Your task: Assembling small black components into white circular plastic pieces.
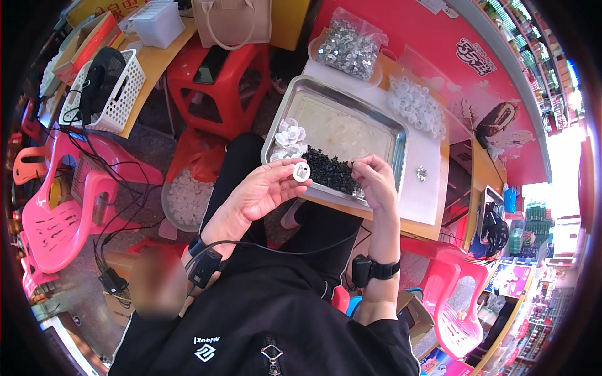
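Between the thumb and fingers of my left hand [263, 191] is a small round white plastic part [301, 172] with a dark spot and metal-looking bits in its middle. My right hand [375, 178] is pinched over the right end of a heap of tiny black pieces [329, 169]; whatever its fingertips hold is too small to make out. The black pieces lie along the near side of a steel tray [338, 94]. A pile of white plastic parts [289, 139] sits in the tray's left corner. A few shiny metal bits [359, 192] lie under my right hand.
Behind the tray stands a clear bag of metal pieces [348, 47]. White ring-shaped parts [415, 106] are heaped at the right, with a small metal cluster [422, 173] nearer. A basin of white parts [188, 197] stands on the floor at left, near a red stool [219, 78].
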Demonstrator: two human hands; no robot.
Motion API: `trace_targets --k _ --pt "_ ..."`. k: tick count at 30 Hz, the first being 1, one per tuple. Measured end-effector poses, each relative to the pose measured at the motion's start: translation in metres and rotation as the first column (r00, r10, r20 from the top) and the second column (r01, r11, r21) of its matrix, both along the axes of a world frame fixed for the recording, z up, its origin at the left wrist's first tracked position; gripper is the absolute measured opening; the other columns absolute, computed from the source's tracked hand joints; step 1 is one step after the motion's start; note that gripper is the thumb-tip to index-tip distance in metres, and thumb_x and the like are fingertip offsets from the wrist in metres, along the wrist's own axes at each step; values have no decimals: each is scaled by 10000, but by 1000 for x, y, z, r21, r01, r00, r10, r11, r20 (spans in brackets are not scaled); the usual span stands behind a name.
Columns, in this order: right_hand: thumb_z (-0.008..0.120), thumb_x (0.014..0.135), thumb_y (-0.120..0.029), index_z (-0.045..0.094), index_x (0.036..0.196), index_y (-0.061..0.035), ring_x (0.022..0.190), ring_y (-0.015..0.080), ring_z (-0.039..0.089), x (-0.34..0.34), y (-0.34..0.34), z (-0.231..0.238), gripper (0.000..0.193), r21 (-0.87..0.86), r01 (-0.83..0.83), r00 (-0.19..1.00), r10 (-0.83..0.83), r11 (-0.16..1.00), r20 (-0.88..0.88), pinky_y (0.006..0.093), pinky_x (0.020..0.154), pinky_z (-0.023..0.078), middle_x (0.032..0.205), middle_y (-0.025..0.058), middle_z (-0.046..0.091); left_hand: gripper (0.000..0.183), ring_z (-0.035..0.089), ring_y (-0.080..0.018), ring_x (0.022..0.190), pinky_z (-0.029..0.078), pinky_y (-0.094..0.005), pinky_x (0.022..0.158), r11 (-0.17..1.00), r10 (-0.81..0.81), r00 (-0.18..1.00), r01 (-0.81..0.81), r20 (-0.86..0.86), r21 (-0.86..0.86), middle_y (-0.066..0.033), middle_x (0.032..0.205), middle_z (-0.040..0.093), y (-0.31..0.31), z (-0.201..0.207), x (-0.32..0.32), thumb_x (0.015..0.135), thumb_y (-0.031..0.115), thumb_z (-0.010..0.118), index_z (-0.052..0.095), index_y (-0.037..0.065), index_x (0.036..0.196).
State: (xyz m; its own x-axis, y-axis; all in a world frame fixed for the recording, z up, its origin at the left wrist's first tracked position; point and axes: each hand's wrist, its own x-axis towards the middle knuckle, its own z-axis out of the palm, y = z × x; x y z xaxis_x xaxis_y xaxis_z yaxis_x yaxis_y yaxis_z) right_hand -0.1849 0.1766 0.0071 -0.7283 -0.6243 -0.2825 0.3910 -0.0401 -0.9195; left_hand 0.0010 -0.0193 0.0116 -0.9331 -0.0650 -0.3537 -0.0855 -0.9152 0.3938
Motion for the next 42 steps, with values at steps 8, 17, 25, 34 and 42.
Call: trace_targets --k 8,17,25,34,42 --pt "628 888 -32 636 1039 20 736 127 538 41 -1 16 160 -451 98 951 50 887 306 265 709 463 907 118 642 363 648 -288 1021 576 -335 858 997 -67 998 67 -6 25 -146 1121 620 5 9 -5 939 106 559 500 -38 1267" --pt "605 908 -50 623 1083 -12 761 121 529 59 -3 21 180 -558 127 923 108 820 369 276 731 460 937 93 624 337 645 -293 1024 574 -327 865 995 -96 995 96 0 28 -138 1119 616 12 17 -5 948 123 555 513 -40 1240" --pt "569 917 -27 588 1100 -42 764 124 554 60 -6 15 184 -544 193 894 82 816 440 286 741 486 960 105 615 311 644 -300 1028 575 -327 864 994 -99 995 98 3 45 -142 1110 626 12 11 -6 948 122 553 532 -36 1216" --pt "576 915 -22 602 1073 1 861 174 653 65 -9 16 162 -422 138 944 9 896 329 297 764 551 1029 151 654 314 643 -290 1034 570 -329 862 994 -102 995 101 13 51 -145 1123 628 11 10 -5 952 125 547 533 -34 1223" --pt "599 909 -39 617 1138 -13 912 176 667 69 -14 18 231 -404 157 932 1 901 363 275 766 552 1027 136 675 321 644 -290 1034 571 -326 860 994 -94 996 93 8 50 -142 1124 628 10 10 -3 952 118 547 527 -41 1230"
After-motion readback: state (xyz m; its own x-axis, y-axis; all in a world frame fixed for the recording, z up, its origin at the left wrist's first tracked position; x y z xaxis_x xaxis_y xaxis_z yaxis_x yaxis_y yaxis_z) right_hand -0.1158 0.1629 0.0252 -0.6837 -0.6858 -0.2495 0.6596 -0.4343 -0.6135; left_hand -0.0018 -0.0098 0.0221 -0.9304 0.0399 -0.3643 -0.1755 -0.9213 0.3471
